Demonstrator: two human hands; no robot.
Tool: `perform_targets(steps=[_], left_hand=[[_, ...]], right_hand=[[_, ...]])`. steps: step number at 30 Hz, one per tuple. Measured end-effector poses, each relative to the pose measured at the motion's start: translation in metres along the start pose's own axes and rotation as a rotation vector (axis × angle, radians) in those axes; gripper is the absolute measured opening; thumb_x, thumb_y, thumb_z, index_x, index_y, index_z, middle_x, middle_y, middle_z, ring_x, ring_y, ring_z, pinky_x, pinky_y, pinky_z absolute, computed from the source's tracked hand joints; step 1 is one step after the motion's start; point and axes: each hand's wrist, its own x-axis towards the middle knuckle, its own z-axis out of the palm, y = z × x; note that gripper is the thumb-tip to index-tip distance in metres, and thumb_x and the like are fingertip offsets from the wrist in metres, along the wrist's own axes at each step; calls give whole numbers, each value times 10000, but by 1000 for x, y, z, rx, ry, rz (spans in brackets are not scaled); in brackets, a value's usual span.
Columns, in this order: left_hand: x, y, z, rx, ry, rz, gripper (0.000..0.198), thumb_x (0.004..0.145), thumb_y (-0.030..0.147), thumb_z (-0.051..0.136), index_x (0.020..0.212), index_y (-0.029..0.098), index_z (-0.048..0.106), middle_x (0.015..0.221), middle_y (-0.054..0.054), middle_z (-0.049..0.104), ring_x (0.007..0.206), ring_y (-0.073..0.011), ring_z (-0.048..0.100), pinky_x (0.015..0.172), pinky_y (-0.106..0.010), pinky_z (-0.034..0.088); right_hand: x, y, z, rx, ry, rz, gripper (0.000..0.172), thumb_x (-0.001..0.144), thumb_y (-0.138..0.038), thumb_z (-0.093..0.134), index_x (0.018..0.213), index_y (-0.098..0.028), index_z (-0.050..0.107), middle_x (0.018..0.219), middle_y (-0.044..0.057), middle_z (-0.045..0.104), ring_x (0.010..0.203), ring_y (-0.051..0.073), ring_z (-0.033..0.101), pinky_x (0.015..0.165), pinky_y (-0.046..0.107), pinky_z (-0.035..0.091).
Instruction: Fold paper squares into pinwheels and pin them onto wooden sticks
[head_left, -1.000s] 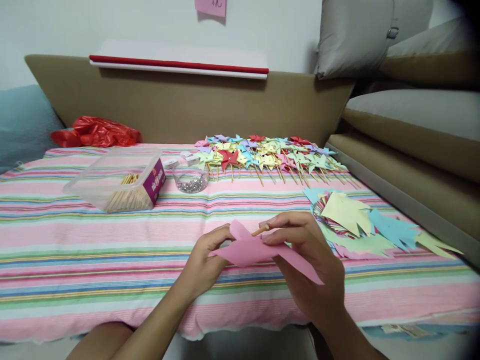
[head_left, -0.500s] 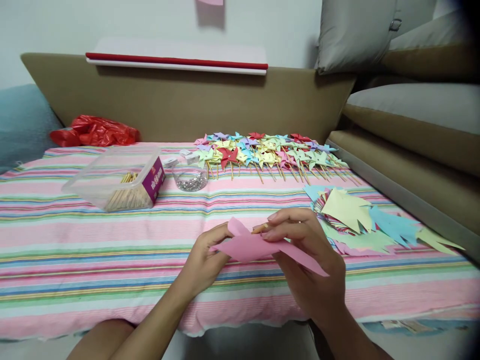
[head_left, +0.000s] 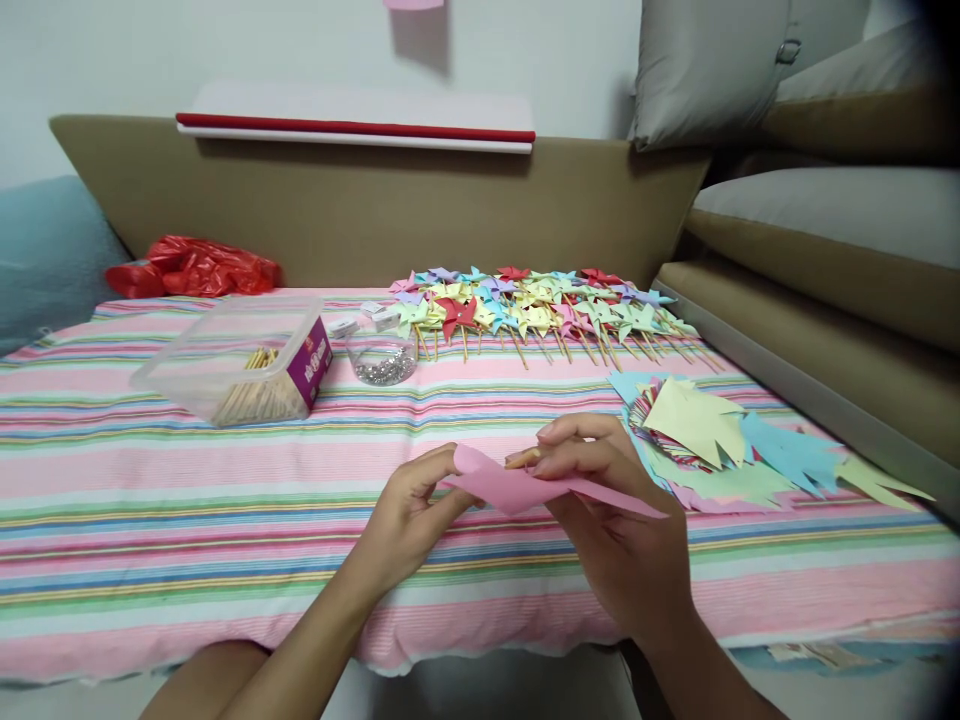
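Note:
A pink paper sheet with cut, curling flaps is held up between my two hands, over the near part of the cloth. My left hand pinches one flap at its left edge between thumb and fingers. On the other side, my right hand grips the sheet, thumb underneath and fingers on top. The tip of a wooden stick shows under the right fingertips, against the paper; the rest of it is hidden.
Finished paper pinwheels on sticks lie at the back. Cut paper pieces are piled at the right. At left stand a plastic box of sticks and a clear round dish of small metal pieces. A red bag lies behind.
The pink paper has tilted, and its left flap now curls up higher at my left fingers. My left thumb has shifted slightly right beneath it. My right hand keeps its grip.

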Motion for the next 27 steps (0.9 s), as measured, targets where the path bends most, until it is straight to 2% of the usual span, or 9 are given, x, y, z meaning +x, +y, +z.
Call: perform_targets(steps=[4, 10, 14, 16, 20, 27], left_hand=[[-1, -4, -4, 22, -17, -20, 125, 962, 279, 622, 948, 228, 735, 889, -21, 685, 847, -162, 622, 761, -261, 476], [-1, -3, -6, 90, -27, -12, 95, 959, 239, 633, 939, 225, 724, 874, -15, 678, 806, -140, 604, 711, -240, 459], [-1, -4, -8, 136, -23, 17, 110, 968, 225, 620, 968, 247, 727, 850, 0, 688, 776, -129, 590, 710, -235, 451], [0, -3, -8, 153, -22, 17, 114, 970, 232, 616, 981, 246, 728, 842, -3, 690, 760, -130, 590, 687, -237, 442], [1, -2, -8, 164, -26, 0, 143, 978, 268, 596, 1003, 230, 731, 866, -26, 697, 772, -149, 611, 660, -249, 434], [0, -7, -9, 138, -1, -62, 188, 979, 324, 579, 1005, 223, 735, 907, -49, 705, 813, -174, 631, 695, -259, 456]], right_hand=[[-1, 6, 3, 105, 16, 82, 133, 936, -161, 636, 956, -272, 706, 1044, 38, 633, 1091, 186, 637, 907, 332, 563], [-3, 24, 12, 379, 111, 243, 115, 913, -185, 687, 958, -291, 697, 1104, 9, 622, 1110, 157, 613, 891, 282, 539], [-3, 26, 18, 508, 149, 350, 176, 897, -223, 717, 1046, -298, 662, 995, -17, 690, 957, 140, 670, 832, 276, 541], [-2, 26, 20, 503, 152, 403, 224, 895, -262, 719, 1107, -291, 655, 982, -8, 721, 932, 152, 685, 830, 292, 546], [-2, 30, 23, 405, 165, 432, 263, 876, -351, 725, 1105, -228, 685, 1069, 54, 738, 1048, 219, 674, 920, 366, 536], [-4, 45, 29, 398, 229, 515, 448, 819, -415, 771, 1200, -214, 647, 1052, 74, 757, 1022, 246, 688, 910, 410, 540]])
